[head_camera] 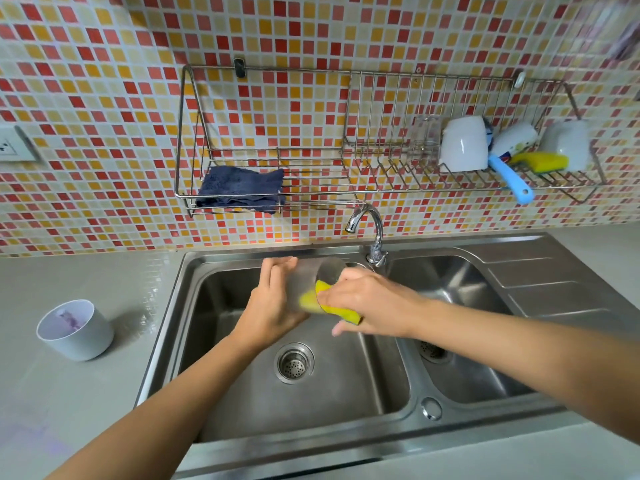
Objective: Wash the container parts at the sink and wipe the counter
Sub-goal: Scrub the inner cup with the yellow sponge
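While left hand grips clear container, axis tilted up-right, right hand pinches sponge against its near wall.

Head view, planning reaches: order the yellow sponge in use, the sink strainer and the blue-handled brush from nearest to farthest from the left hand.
1. The yellow sponge, against the clear container that the left hand holds.
2. The sink strainer, below the hand in the left basin.
3. The blue-handled brush, far right on the wall rack.
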Available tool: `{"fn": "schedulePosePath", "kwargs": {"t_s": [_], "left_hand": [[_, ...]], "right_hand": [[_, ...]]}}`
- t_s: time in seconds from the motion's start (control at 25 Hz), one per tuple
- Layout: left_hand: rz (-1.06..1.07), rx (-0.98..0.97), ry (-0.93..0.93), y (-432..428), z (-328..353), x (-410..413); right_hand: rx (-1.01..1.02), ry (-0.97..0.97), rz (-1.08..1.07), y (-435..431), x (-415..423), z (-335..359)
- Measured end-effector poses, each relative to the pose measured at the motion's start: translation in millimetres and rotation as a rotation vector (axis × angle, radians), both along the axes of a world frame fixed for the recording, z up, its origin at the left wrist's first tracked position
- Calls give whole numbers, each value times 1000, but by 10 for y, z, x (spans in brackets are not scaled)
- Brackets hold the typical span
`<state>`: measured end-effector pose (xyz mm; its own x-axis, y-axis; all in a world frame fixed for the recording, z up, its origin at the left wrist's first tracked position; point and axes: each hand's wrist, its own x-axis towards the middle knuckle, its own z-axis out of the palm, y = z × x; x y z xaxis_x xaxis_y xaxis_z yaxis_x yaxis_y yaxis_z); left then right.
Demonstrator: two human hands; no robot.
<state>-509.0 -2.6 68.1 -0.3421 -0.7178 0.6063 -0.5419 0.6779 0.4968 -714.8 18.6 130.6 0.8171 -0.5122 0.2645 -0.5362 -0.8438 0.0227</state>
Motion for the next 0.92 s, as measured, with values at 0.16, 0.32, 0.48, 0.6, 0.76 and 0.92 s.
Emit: {"fn": "schedulePosePath", "kwargs": {"t_s": [0.16, 0.32, 0.48, 0.6, 0.76, 0.92], "left_hand": [[-147, 40, 47, -5, 22, 17], [-264, 373, 36, -3, 67, 70], [-125, 209, 48, 18, 64, -33], [-18, 172, 35, -1, 33, -65], [123, 270, 9, -44, -47, 129], [85, 349, 25, 12, -94, 193]], "right_hand": [[-177, 79, 7, 10, -83, 11], [-487, 243, 142, -87, -223, 103], [-126, 47, 1, 0, -78, 1], [252, -195, -204, 42, 32, -55], [185, -228, -356, 42, -16, 87], [-20, -382, -540, -196, 5, 448]]}}
